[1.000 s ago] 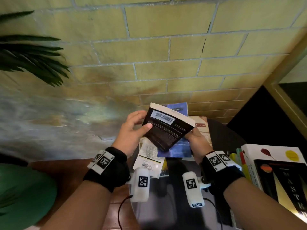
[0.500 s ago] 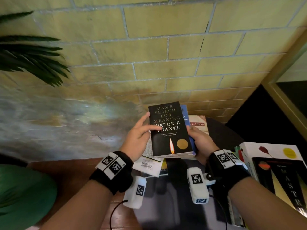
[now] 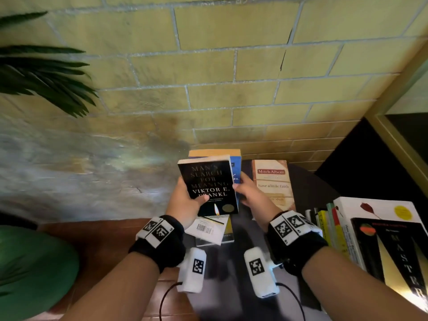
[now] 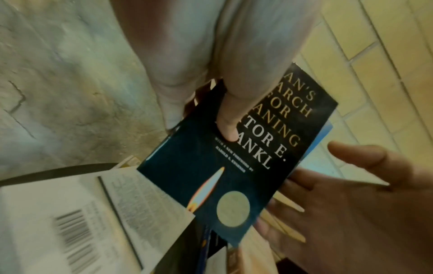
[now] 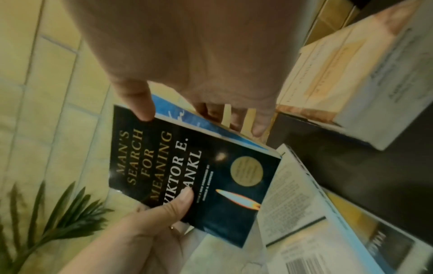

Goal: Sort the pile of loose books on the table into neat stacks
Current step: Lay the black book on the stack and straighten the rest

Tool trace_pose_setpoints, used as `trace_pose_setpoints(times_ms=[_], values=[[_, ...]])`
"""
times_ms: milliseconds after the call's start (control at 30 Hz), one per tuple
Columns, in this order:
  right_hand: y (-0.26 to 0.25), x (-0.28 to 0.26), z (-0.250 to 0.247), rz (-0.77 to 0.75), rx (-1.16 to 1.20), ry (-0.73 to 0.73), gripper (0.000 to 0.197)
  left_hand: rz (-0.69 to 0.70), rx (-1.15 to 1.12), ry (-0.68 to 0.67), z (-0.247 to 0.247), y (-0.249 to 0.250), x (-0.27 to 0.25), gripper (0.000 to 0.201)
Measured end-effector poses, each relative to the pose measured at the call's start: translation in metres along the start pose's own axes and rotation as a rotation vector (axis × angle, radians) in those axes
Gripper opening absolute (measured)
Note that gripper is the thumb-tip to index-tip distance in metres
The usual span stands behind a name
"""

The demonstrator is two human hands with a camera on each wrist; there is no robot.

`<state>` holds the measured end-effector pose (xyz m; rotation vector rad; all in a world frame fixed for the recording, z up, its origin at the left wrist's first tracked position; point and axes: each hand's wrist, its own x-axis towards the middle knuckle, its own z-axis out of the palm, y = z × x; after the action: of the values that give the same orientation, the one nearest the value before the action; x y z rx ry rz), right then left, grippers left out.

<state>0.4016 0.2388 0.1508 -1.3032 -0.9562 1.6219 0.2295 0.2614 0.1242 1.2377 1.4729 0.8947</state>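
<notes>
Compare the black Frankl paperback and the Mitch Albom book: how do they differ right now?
The black Frankl paperback is held off the table, gripped by the left hand with the thumb on its cover; the Mitch Albom book lies flat on the dark table, untouched. The Frankl cover is black with a candle flame and a gold seal; the Albom cover is tan with a red name label. The right hand is beside the Frankl, open. Both show their front covers.

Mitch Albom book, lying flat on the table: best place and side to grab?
Take the Mitch Albom book by its right long edge, coming from the right. It lies flat, cover up, and that edge faces bare table; the right hand overlaps its left edge.
</notes>
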Motion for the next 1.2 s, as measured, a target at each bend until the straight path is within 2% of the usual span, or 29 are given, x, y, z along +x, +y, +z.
trace_pose_setpoints(times_ms=[67, 100, 233, 367, 533, 700, 967, 1067, 1200], values=[[0.007, 0.000, 0.002, -0.002, -0.018, -0.024, 0.058, 0.021, 0.090, 0.039, -0.001, -0.008, 0.000, 0.063], [0.011, 0.000, 0.003, -0.011, -0.079, -0.023, 0.061, 0.017, 0.117, 0.056, -0.001, -0.012, 0.000, 0.062], [0.030, 0.003, 0.009, -0.082, -0.360, 0.026, 0.061, -0.058, 0.160, 0.073, 0.001, -0.032, -0.002, 0.052], [0.039, 0.007, 0.016, -0.122, -0.454, 0.096, 0.059, -0.085, 0.215, 0.038, 0.002, -0.039, -0.003, 0.050], [0.044, 0.014, 0.019, -0.057, -0.626, 0.180, 0.055, -0.137, 0.260, 0.000, 0.005, -0.041, 0.004, 0.048], [0.053, 0.018, 0.022, 0.004, -0.677, 0.256, 0.053, -0.164, 0.270, -0.017, 0.004, -0.043, 0.007, 0.054], [0.056, 0.024, 0.025, 0.072, -0.759, 0.319, 0.050, -0.178, 0.360, -0.098, 0.002, -0.042, 0.006, 0.017], [0.059, 0.027, 0.027, 0.090, -0.757, 0.346, 0.047, -0.181, 0.344, -0.110, -0.001, -0.043, 0.008, 0.023], [0.054, 0.026, 0.025, 0.055, -0.765, 0.330, 0.045, -0.165, 0.215, -0.109, -0.007, -0.043, 0.009, 0.041]])
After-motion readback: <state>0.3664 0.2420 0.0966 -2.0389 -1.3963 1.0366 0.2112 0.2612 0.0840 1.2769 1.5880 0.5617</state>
